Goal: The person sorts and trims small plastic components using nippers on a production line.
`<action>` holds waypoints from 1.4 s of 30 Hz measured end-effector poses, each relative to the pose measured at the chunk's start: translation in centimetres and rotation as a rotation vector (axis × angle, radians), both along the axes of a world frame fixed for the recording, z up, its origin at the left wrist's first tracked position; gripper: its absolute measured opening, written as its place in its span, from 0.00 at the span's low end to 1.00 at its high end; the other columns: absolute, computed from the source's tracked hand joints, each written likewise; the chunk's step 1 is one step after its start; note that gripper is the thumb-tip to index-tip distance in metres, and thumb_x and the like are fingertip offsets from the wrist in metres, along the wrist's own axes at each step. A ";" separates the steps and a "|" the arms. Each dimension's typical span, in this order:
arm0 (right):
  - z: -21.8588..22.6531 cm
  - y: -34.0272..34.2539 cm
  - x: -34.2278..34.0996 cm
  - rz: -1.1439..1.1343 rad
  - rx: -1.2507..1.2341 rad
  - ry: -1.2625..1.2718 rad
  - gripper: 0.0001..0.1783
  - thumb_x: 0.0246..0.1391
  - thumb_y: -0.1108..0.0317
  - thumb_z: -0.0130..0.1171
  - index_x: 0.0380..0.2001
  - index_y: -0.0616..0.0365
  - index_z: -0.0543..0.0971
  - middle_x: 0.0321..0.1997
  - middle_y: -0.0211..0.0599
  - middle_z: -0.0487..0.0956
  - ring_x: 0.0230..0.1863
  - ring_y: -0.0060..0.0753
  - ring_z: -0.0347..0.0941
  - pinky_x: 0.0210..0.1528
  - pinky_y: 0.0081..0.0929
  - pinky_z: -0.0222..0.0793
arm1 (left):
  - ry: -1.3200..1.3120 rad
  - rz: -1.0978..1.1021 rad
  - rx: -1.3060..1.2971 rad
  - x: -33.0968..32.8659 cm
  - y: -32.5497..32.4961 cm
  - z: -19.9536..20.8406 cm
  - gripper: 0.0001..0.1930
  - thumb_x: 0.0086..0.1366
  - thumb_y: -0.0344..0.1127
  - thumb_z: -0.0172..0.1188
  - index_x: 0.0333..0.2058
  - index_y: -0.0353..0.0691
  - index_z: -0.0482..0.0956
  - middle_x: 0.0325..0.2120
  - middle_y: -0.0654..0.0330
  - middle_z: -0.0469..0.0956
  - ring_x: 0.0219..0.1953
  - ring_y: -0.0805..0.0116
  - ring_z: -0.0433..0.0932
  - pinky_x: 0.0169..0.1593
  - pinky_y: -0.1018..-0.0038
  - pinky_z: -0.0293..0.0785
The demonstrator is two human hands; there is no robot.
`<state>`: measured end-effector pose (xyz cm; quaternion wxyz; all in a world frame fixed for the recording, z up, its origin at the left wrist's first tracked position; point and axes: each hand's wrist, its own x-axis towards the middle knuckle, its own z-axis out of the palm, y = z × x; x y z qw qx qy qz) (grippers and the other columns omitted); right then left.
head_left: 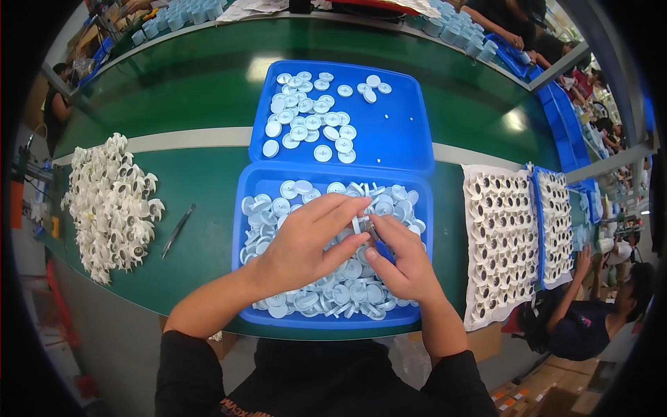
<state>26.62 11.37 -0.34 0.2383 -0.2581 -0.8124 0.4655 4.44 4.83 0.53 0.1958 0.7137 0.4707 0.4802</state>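
Observation:
Over a blue tray heaped with light-blue round caps, my two hands meet. My left hand pinches one light-blue cap between thumb and fingertips, its edge turned toward me. In my right hand is a small pair of nippers with blue handles. Their metal jaws are close to the pinched cap, and my fingers partly cover them; whether they touch it I cannot tell. Behind, a second blue tray bears more caps, spread mostly on its left.
A pile of white finned parts lies on the green table at the left, with dark tweezers beside it. White parts stand in rows on a sheet at the right. A person works beyond them; light-blue cups stand at the far side.

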 end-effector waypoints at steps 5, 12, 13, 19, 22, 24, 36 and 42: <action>-0.5 -0.1 -0.3 -0.044 0.120 0.028 0.25 0.64 0.69 0.66 0.60 0.72 0.77 0.42 0.51 0.80 0.39 0.51 0.79 0.42 0.37 0.75 | -0.029 -0.016 -0.017 -0.4 0.1 0.1 0.26 0.65 0.25 0.72 0.62 0.30 0.78 0.46 0.48 0.83 0.41 0.56 0.84 0.43 0.69 0.80; -1.1 -0.1 -0.5 -0.106 0.215 0.069 0.22 0.63 0.70 0.67 0.56 0.73 0.80 0.37 0.53 0.82 0.34 0.52 0.80 0.38 0.38 0.75 | 0.020 -0.018 0.001 -0.5 0.4 -0.8 0.27 0.66 0.26 0.72 0.63 0.33 0.78 0.48 0.49 0.84 0.39 0.60 0.84 0.42 0.69 0.81; -0.9 0.1 -0.5 -0.100 0.200 0.032 0.22 0.62 0.70 0.68 0.56 0.72 0.80 0.36 0.52 0.82 0.33 0.51 0.80 0.38 0.38 0.75 | 0.023 -0.019 -0.001 -0.8 0.4 -0.7 0.27 0.66 0.26 0.72 0.63 0.33 0.78 0.48 0.49 0.84 0.39 0.60 0.84 0.42 0.69 0.81; 0.8 0.5 -0.2 -0.134 0.213 -0.025 0.26 0.55 0.71 0.72 0.57 0.66 0.82 0.37 0.48 0.82 0.34 0.49 0.81 0.38 0.36 0.76 | 0.138 0.099 -0.055 -4.8 1.8 0.0 0.30 0.63 0.25 0.73 0.64 0.33 0.78 0.54 0.47 0.84 0.43 0.56 0.85 0.48 0.68 0.82; 0.6 0.6 -0.2 -0.154 0.272 0.007 0.28 0.51 0.72 0.73 0.58 0.64 0.82 0.40 0.47 0.82 0.36 0.49 0.81 0.39 0.37 0.76 | 0.410 0.620 0.238 -4.6 3.4 -0.4 0.27 0.61 0.25 0.76 0.60 0.33 0.82 0.56 0.48 0.82 0.47 0.55 0.84 0.49 0.66 0.82; 0.4 0.7 -0.1 -0.162 0.285 0.004 0.29 0.50 0.72 0.74 0.58 0.63 0.82 0.42 0.47 0.82 0.37 0.50 0.81 0.39 0.37 0.76 | 0.370 0.444 -0.068 -5.0 2.5 -0.7 0.22 0.60 0.26 0.76 0.54 0.33 0.84 0.52 0.50 0.82 0.49 0.54 0.83 0.53 0.63 0.80; -0.2 0.7 -0.2 -0.161 0.349 -0.015 0.31 0.48 0.73 0.74 0.59 0.63 0.82 0.44 0.45 0.82 0.39 0.45 0.80 0.41 0.35 0.76 | 0.399 0.269 -0.265 -5.6 2.2 -2.9 0.06 0.61 0.27 0.72 0.31 0.34 0.82 0.37 0.54 0.87 0.36 0.50 0.85 0.41 0.60 0.81; -0.6 0.5 -0.2 -0.171 0.433 -0.036 0.31 0.50 0.69 0.75 0.59 0.62 0.81 0.44 0.46 0.81 0.42 0.51 0.80 0.43 0.42 0.76 | -0.152 -0.040 -0.340 -4.1 1.8 -1.5 0.14 0.66 0.22 0.65 0.24 0.36 0.70 0.47 0.48 0.89 0.44 0.63 0.88 0.42 0.70 0.85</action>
